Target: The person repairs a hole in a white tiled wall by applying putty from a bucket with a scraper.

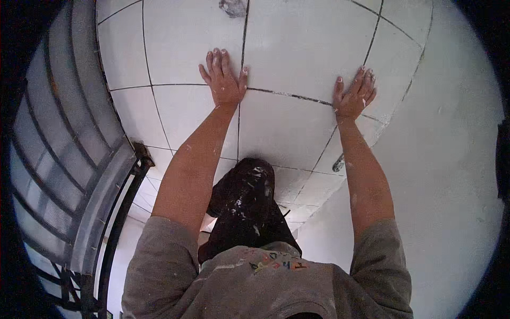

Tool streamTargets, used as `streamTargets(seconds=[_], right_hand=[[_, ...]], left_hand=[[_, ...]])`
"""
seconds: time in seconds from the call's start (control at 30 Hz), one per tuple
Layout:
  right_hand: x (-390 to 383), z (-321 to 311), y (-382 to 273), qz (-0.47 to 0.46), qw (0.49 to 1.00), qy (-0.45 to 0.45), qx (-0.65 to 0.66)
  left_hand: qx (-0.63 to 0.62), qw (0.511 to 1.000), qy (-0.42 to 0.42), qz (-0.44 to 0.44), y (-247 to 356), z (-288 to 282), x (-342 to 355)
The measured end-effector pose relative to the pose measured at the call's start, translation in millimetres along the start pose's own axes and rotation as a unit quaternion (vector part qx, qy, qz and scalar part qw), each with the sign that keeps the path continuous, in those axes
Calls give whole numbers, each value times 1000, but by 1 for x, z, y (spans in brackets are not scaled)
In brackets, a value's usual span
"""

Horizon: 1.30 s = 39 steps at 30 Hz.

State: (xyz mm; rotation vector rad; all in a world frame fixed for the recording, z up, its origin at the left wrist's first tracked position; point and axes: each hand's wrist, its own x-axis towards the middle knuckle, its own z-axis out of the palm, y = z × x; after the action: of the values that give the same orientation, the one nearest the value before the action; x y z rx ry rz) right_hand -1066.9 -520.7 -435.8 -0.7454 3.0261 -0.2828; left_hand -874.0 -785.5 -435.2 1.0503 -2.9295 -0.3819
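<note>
My left hand (223, 81) lies palm down on a white tile (180, 109), fingers stretched and a little apart, beside a dark joint line. Farther right, my right hand (354, 95) rests the same way near another joint, thumb apart from the fingers. White smears mark the fingertips of both hands. Neither one holds anything. Both arms reach straight forward, and the surface under the palms is a field of large white tiles (303, 48) with dark gaps between them.
A black metal frame with grey ribbed panels (48, 175) stands along the left. On the right is a plain pale wall (425, 202). A grey, rough patch (232, 7) shows at the top, a dark oblong spot (338, 162) by my right forearm. My knee (255, 181) is below.
</note>
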Motion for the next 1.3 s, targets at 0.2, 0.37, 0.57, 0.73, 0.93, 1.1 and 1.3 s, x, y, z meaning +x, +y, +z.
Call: streamTargets(seconds=[0.2, 0.37, 0.57, 0.73, 0.93, 1.1, 1.3], right_hand=[[-4, -1, 4, 7, 1000, -20, 16], [-3, -2, 8, 15, 999, -32, 15], [-1, -7, 8, 26, 999, -35, 31], [-4, -5, 5, 31, 998, -34, 35], [3, -9, 2, 20, 999, -14, 38], [-1, -18, 12, 32, 997, 67, 25], [-74, -145, -42, 96, 980, -3, 173]], left_hand=[[12, 1000, 0, 21, 4, -6, -4], [16, 999, 12, 26, 6, -3, -2], [31, 999, 15, 41, 8, -3, -2], [25, 998, 30, 49, 5, -8, -3], [17, 997, 47, 50, 2, -9, -2], [-9, 998, 38, 46, 23, -11, -1], [-216, 973, -11, 84, -56, -20, -13]])
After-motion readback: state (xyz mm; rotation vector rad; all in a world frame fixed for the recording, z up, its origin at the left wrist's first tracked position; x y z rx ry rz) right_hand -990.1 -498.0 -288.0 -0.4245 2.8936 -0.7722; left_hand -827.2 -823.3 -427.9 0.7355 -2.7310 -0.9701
